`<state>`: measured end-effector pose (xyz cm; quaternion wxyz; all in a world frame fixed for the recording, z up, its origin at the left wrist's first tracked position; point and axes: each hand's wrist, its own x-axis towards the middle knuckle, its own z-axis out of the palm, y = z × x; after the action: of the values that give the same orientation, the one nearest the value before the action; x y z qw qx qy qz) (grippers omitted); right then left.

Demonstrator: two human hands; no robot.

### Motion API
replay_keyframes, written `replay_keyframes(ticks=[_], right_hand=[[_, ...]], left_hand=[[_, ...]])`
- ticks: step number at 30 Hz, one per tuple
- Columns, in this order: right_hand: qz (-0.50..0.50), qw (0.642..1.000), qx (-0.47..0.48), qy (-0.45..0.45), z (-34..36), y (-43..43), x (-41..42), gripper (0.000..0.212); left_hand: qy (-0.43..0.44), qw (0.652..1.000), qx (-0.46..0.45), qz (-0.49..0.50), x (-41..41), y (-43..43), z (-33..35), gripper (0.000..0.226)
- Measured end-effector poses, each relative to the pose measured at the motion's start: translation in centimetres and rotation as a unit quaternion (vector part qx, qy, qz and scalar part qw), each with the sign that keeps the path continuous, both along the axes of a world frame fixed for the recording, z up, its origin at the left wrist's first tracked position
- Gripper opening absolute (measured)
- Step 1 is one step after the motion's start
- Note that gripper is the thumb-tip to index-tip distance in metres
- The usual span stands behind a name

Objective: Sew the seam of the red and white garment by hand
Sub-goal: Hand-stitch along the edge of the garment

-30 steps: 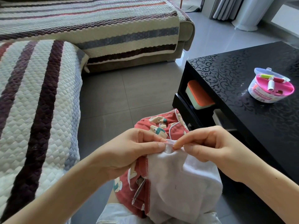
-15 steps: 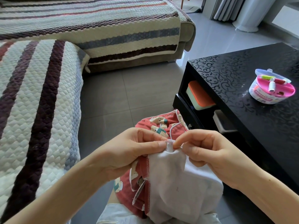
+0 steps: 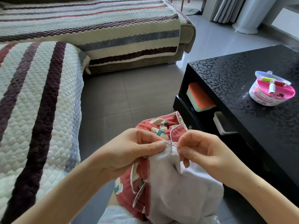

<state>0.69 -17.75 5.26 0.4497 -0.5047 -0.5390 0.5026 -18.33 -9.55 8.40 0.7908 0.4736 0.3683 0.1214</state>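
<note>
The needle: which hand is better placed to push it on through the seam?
Right, probably. The right hand pinches the needle, while the left hand is busy gripping the garment at the seam.

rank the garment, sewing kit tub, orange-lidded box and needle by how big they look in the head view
1. garment, largest, though nearest the camera.
2. sewing kit tub and orange-lidded box: they look alike, and the box is partly hidden, so unranked.
3. needle, smallest.

red bear-print garment (image 3: 146, 177), white lining
</note>
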Motion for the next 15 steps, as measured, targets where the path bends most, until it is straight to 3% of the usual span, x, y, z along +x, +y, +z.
replay_keyframes(ticks=[7, 11, 13, 15], right_hand=[[-0.077, 0.993, 0.078, -0.032, 0.3, -0.1, -1.4, 0.008], [-0.108, 0.978, 0.13, -0.126, 0.0, 0.2, -2.1, 0.013], [-0.101, 0.969, 0.144, -0.172, -0.1, 0.1, -2.4, 0.028], [-0.086, 0.968, 0.157, -0.175, 0.0, 0.1, -2.3, 0.027]], left_hand=[[0.008, 0.997, 0.079, 0.006, 0.9, -0.6, -0.5, 0.019], [0.014, 0.994, 0.1, 0.036, 1.1, -0.4, -0.7, 0.019], [0.018, 0.991, 0.126, 0.032, 1.1, -0.4, -0.7, 0.018], [0.025, 0.988, 0.15, 0.026, 1.1, -0.4, -0.7, 0.016]])
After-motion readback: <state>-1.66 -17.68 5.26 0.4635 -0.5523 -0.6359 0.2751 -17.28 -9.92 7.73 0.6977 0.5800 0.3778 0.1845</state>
